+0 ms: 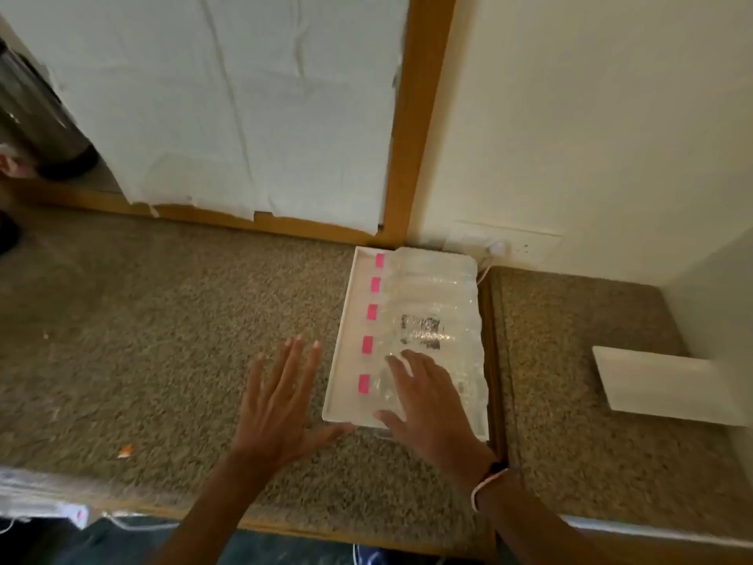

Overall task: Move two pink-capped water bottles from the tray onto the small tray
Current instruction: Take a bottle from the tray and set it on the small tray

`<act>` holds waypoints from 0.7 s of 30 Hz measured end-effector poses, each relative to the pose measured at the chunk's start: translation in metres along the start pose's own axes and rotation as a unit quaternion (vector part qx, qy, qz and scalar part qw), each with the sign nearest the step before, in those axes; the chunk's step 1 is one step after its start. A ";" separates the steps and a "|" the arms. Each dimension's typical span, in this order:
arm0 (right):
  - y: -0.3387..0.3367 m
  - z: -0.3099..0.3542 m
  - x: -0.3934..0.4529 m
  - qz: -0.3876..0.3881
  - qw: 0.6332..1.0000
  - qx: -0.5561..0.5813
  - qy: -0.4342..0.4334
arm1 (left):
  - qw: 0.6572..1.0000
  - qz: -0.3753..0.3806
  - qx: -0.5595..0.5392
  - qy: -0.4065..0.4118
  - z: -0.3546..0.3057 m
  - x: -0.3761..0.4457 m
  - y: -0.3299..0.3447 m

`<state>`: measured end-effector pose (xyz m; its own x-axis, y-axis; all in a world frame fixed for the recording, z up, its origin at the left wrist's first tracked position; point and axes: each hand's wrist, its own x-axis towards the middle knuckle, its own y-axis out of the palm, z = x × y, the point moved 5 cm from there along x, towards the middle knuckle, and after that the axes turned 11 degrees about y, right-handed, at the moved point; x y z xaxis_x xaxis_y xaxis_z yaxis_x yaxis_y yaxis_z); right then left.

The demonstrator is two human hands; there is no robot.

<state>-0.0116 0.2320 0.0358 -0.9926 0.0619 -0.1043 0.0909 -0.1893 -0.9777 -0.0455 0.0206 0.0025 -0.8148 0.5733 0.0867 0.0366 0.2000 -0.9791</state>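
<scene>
A speckled brown surface fills the middle of the frame, and just right of centre lies a white tray with its long side running up the picture. Five clear water bottles lie side by side in it, their pink caps stacked in a column along the tray's left part and their bodies reaching to its right edge. A dark printed label shows through the plastic of the middle bottles. The small tray, white and bare, sits at the right edge of the frame on a separate stretch of the same speckled top, well apart from the bottles. The right hand is over the lower right part of the big tray, palm down, its grip spread open with the fingers lying across the two bottles nearest the bottom of the frame; it closes on neither. A light band circles that wrist. The left hand is just left of the tray, flat and open with fingers pointing up the frame, its thumb reaching toward the tray's lower left corner; whether it touches is unclear. In the upper left a white sheet covers a wood-framed panel, and a cream wall fills the upper right.
</scene>
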 end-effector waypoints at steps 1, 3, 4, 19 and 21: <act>0.008 0.010 0.002 0.002 0.999 -0.021 -0.026 | 1.000 0.029 -0.001 -0.003 0.003 -0.005 0.012; 0.018 0.024 0.008 -0.008 0.997 -0.063 -0.045 | 0.999 0.052 -0.005 -0.007 0.005 -0.013 0.028; 0.021 0.030 0.013 -0.003 0.996 -0.080 -0.051 | 0.998 0.061 -0.002 -0.009 0.005 -0.017 0.034; -0.097 -0.013 -0.008 -0.138 0.958 0.241 0.070 | 0.997 0.069 -0.026 0.013 0.002 -0.018 0.053; -0.098 -0.021 -0.013 -0.119 0.955 0.260 0.081 | 0.998 0.065 -0.023 0.016 0.002 -0.019 0.055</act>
<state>-0.0056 0.2703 0.1291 -0.9513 0.3055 0.0412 -0.2286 -0.6093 -0.7593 -0.0295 0.0187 -0.0530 -0.7829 0.6213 -0.0332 0.1677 0.1593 -0.9729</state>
